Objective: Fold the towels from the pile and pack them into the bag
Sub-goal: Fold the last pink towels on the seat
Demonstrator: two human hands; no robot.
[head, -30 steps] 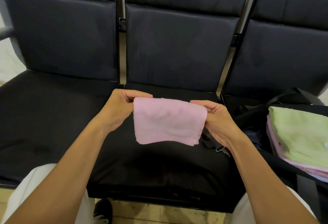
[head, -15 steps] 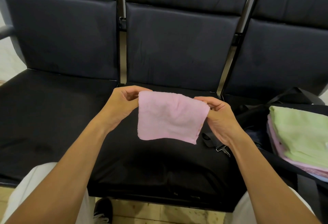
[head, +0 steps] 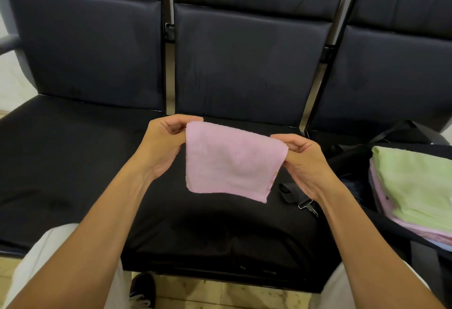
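A folded pink towel point(head: 230, 162) hangs in the air above the middle seat. My left hand point(head: 161, 146) pinches its upper left corner and my right hand point(head: 305, 164) pinches its upper right corner. At the right edge an open black bag point(head: 347, 162) sits on the right seat. Inside it lies a stack of folded towels with a green towel point(head: 415, 184) on top and pink ones below. No pile of unfolded towels is in view.
A row of black padded seats point(head: 73, 162) with tall backrests fills the view. A black strap with a metal clip point(head: 300, 198) lies on the middle seat beside the bag. My light trousers and a dark shoe point(head: 143, 289) show at the bottom.
Both hands have lifted the pink towel a little and drawn closer together. The towel now hangs squarer, its right side lower than before.
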